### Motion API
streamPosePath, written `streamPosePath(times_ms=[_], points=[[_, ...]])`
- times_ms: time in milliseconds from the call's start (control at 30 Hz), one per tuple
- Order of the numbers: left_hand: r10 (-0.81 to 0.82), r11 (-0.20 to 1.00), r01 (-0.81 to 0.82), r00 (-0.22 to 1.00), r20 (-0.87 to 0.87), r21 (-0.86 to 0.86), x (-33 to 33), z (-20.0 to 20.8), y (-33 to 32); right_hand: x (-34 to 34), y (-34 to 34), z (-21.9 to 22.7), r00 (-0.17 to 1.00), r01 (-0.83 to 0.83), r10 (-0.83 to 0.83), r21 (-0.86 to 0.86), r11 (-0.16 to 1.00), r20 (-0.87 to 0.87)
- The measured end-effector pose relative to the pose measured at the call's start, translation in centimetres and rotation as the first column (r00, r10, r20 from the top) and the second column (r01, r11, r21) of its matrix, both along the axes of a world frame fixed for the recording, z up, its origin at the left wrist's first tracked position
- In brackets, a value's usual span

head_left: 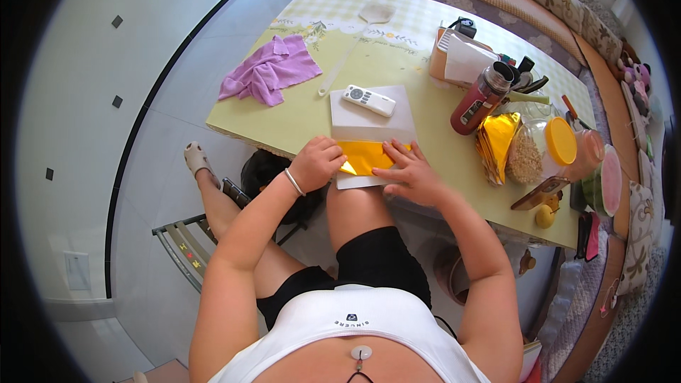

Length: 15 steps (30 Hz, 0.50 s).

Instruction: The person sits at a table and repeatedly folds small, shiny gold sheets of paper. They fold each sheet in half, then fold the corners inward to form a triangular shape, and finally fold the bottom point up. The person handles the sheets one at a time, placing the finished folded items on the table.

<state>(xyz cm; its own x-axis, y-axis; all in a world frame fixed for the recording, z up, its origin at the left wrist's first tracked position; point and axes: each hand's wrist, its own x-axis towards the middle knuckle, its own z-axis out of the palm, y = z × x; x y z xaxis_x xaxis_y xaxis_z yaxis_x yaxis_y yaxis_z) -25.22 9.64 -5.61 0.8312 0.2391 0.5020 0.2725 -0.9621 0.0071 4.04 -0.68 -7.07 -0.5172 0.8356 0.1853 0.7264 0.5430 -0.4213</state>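
A folded strip of shiny gold foil paper (366,158) lies across a white sheet (372,126) at the table's near edge. My left hand (319,163) is closed on the strip's left end, thumb and fingertips pinching it. Spread over the strip's right end are the fingers of my right hand (411,172), resting flat on the foil. A white remote control (369,100) lies on the far part of the sheet. The sheet's near end pokes out past the table edge, above my thigh.
A purple cloth (273,71) and a long-handled white spatula (344,62) lie at the far left. To the right stand a red thermos (481,99), a stack of gold paper (496,143), a yellow-lidded jar (528,152), a phone (539,193) and a yellow fruit (545,215).
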Motion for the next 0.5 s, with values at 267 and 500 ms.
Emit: streamPosePath(times_ms=[267,500], points=[[0.152,0.868,-0.047,0.973,0.174,-0.495,2.8,-0.9,-3.5,-4.2,-1.1,0.2,0.915,0.236,-0.177,0.124,0.964,-0.363],[0.514,0.715,-0.29,0.835,0.197,-0.636,2.4,-2.5,-4.1,-6.8,-0.9,-1.2,0.793,0.511,-0.416,0.112,0.852,-0.446]])
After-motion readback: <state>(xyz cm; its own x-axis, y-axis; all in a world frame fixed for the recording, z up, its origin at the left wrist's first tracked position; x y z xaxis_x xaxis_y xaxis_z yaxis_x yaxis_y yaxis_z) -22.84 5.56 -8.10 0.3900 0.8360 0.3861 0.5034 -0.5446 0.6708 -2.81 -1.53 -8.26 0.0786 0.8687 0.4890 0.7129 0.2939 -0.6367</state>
